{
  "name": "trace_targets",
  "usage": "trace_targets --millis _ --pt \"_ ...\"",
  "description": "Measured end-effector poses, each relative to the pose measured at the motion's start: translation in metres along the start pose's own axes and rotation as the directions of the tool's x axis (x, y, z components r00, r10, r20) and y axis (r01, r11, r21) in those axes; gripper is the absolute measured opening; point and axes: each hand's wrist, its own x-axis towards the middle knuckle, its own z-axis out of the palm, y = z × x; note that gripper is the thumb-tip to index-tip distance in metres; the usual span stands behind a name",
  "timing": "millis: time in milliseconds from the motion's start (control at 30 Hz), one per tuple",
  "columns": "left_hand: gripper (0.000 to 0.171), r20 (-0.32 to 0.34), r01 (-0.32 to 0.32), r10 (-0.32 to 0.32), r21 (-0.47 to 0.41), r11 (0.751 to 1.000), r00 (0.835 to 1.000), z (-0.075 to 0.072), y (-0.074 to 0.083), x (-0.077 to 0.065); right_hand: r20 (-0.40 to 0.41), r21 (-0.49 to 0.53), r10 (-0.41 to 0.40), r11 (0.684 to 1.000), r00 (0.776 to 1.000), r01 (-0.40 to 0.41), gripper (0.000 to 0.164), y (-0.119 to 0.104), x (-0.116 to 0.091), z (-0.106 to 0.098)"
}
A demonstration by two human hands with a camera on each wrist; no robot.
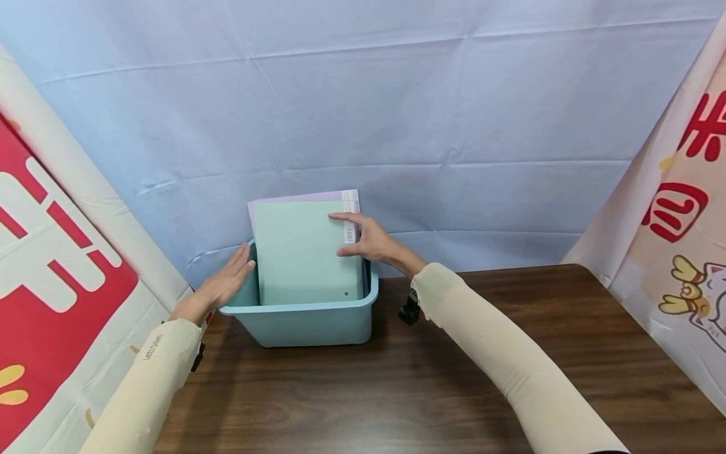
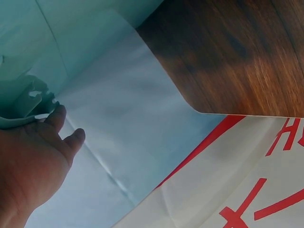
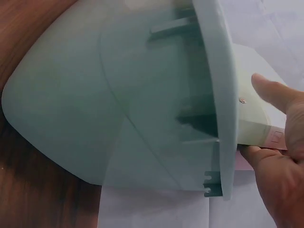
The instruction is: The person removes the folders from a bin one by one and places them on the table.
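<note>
Pinching the right edge of a mint-green folder (image 1: 300, 252) beside its white barcode strip (image 1: 349, 234), with the right hand's (image 1: 371, 239) fingers half spread and the thumb on the front cover. Resting the left hand (image 1: 218, 287) on the left rim of a light-teal plastic bin (image 1: 312, 326), fingers nearly straight, without a grip. Seen upright in the bin: mint-green folder in front, lavender folder (image 1: 323, 196) just behind, both rising well above the rim. Set on a dark wood-grain counter (image 1: 351, 397).
</note>
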Motion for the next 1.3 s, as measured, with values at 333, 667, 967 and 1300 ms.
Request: trace_targets --millis 333,667,967,1300 --pt "0.074 0.005 0.004 -0.004 0.002 1.0 1.0 0.0 0.002 0.0 -0.11 0.058 0.015 0.998 0.994 -0.009 0.076 0.006 -0.005 -0.002" --pt "0.073 0.01 0.022 -0.022 0.009 1.0 1.0 -0.001 0.003 0.0 -0.167 0.134 0.041 0.991 0.985 -0.019 0.079 0.007 -0.009 -0.011" --pt "0.071 0.001 0.013 -0.013 -0.006 1.0 1.0 0.0 0.003 -0.001 -0.202 0.179 0.046 0.984 0.978 -0.009 0.08 0.001 -0.01 -0.018" --pt "0.07 0.002 0.009 -0.009 -0.038 0.999 1.0 0.001 0.002 -0.001 -0.279 0.196 -0.003 0.979 0.96 0.061 0.079 -0.008 -0.012 -0.029"
